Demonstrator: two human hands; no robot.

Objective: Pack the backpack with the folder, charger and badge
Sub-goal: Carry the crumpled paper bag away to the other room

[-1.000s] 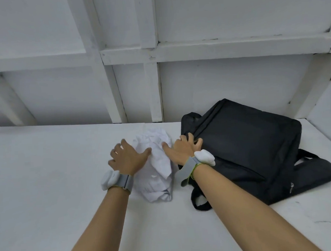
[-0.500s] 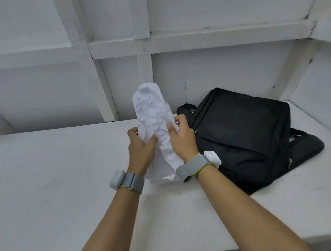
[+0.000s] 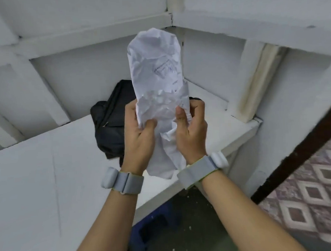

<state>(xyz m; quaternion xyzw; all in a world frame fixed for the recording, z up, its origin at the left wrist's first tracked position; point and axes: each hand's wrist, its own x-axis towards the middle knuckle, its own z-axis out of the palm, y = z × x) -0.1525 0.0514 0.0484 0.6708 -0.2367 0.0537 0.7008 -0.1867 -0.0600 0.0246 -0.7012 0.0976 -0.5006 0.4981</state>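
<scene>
A crumpled bundle of white paper (image 3: 157, 71) with faint print stands upright in the air in front of me. My left hand (image 3: 139, 134) grips its lower left side and my right hand (image 3: 193, 127) grips its lower right side. Behind the hands, the black backpack (image 3: 112, 119) lies on the white shelf (image 3: 38, 181), mostly hidden by the paper and my hands. No folder, charger or badge shows apart from this bundle.
White wall framing and a corner post stand behind the shelf. The shelf's front edge (image 3: 211, 161) runs just under my wrists. Below it lie a blue crate (image 3: 153, 229) and a dark floor. A dark diagonal bar (image 3: 298, 154) and patterned tiles (image 3: 310, 198) are at right.
Both hands have lifted the paper bundle off the shelf and raised it higher. The view has swung right and down, so the shelf edge and floor now show.
</scene>
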